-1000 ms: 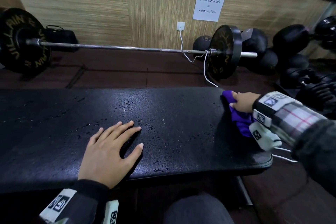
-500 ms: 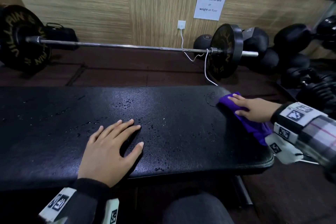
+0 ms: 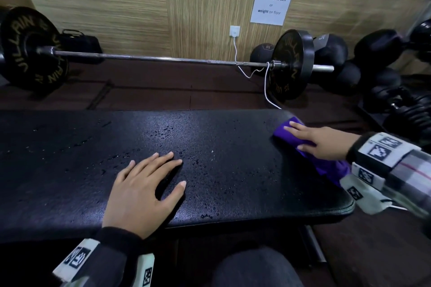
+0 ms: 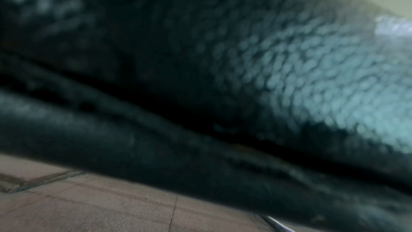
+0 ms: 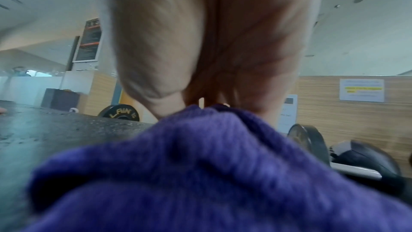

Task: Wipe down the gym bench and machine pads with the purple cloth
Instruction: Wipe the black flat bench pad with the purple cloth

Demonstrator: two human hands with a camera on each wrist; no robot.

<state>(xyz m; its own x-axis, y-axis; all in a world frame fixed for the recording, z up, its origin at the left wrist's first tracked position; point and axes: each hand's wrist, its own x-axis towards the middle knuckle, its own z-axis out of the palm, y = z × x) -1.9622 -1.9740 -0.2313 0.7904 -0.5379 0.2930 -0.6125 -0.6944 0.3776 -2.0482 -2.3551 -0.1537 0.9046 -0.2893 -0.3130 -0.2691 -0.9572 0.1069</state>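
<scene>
A black padded gym bench (image 3: 233, 151) runs across the head view, its top speckled with water droplets. At its far right corner my right hand (image 3: 319, 141) lies flat on the purple cloth (image 3: 285, 131), fingers straight, pressing it onto the pad. The cloth trails under the wrist to the bench's right edge and fills the lower half of the right wrist view as purple cloth (image 5: 200, 174), with the palm (image 5: 200, 41) above it. My left hand (image 3: 144, 189) rests flat on the bench near its front edge, fingers spread. The left wrist view shows only blurred black padding (image 4: 289, 85).
A loaded barbell (image 3: 163, 59) lies on the dark floor behind the bench, by the wood-panelled wall. Black dumbbells (image 3: 338, 58) are piled at the back right. A white cable (image 3: 265, 84) hangs from a wall socket (image 3: 234, 31). My knee (image 3: 256, 268) is below the bench.
My right hand has flattened out on the cloth and slid it leftward and farther onto the bench's far right corner. The left hand has stayed put.
</scene>
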